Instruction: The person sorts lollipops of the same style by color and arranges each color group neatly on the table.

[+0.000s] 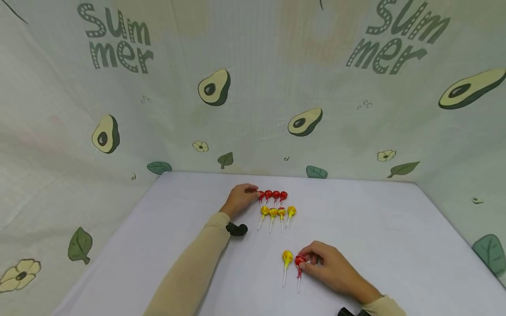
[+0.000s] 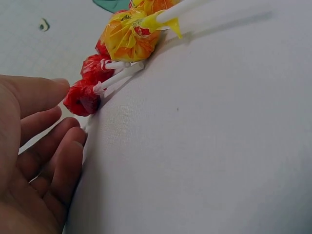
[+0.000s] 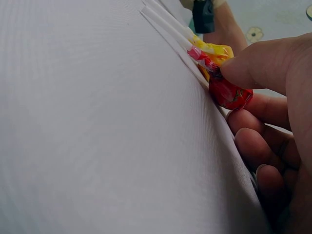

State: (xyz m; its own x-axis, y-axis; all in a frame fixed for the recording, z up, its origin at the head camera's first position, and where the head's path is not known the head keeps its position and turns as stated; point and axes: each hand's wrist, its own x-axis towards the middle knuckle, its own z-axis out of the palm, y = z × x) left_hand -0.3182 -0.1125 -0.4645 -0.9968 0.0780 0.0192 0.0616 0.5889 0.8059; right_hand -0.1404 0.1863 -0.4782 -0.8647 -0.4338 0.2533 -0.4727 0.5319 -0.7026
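Observation:
At the left end of a row of red lollipops [image 1: 276,194], my left hand [image 1: 240,199] has its thumb [image 2: 46,92] against the end red lollipop [image 2: 82,99]. Its other fingers are loosely bent below the candy and do not wrap around it. Nearer to me, my right hand [image 1: 330,267] pinches another red lollipop [image 1: 300,261] by its wrapped head, thumb on the near side; the white stick points toward me. Just left of that one lies a yellow lollipop [image 1: 287,258], its stick roughly parallel. In the right wrist view the held red lollipop [image 3: 229,93] partly covers the yellow one [image 3: 219,51].
A row of several yellow lollipops [image 1: 273,213] lies just in front of the red row, sticks toward me. Everything rests on a white-covered table [image 1: 375,232]. A cloth with avocado prints [image 1: 253,87] hangs behind and at both sides.

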